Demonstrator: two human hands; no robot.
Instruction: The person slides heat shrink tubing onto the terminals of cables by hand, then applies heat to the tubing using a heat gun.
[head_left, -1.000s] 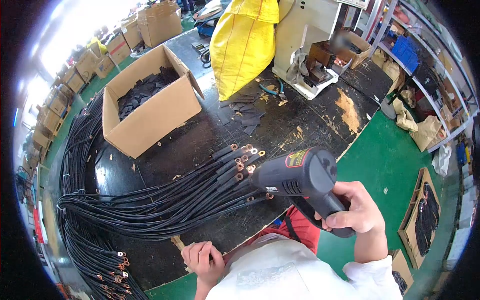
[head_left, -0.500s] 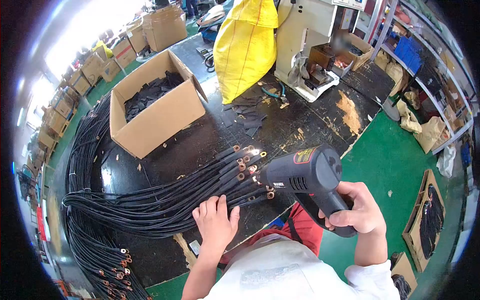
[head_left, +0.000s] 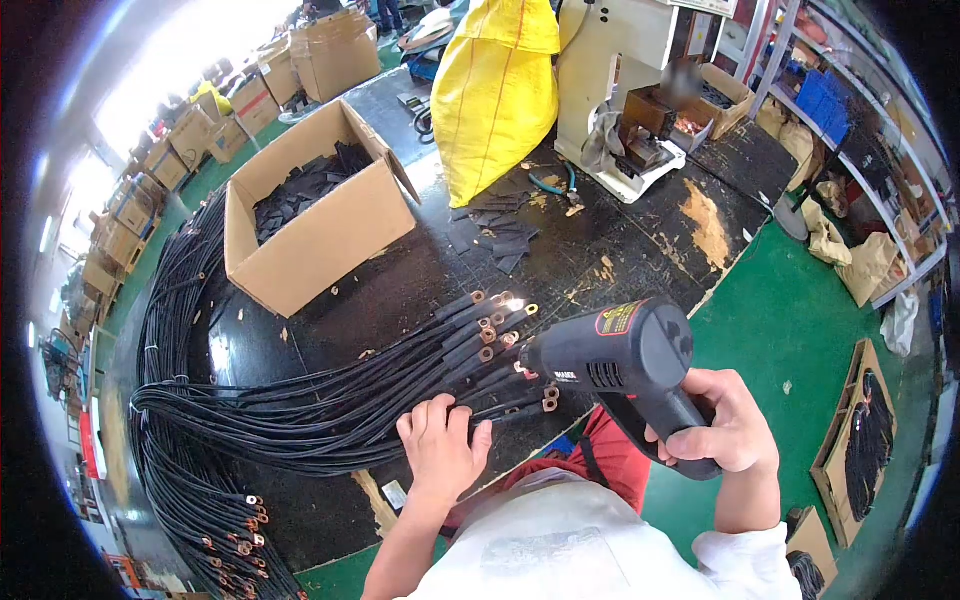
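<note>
My right hand [head_left: 722, 425] is wrapped round the handle of a black heat gun [head_left: 620, 350]. Its nozzle points left at the copper lugs [head_left: 487, 337] on the ends of a bundle of black cables [head_left: 300, 425]. Resting on the near edge of that bundle, my left hand [head_left: 440, 445] has its fingers slightly apart and grips nothing that I can see. Short black sleeves cover the cables just behind the lugs.
A cardboard box [head_left: 325, 235] of black pieces stands behind the cables. Beyond are loose black pieces [head_left: 495, 235], a yellow sack [head_left: 497, 110], pliers [head_left: 555, 187] and a machine [head_left: 625, 130]. Shelving [head_left: 850, 160] stands at the right. More lugged cable ends [head_left: 245, 545] hang at the lower left.
My left hand has moved forward from the table's near edge onto the cables, and its curled fingers have opened. The heat gun stays in my right hand, its nozzle still by the lugs.
</note>
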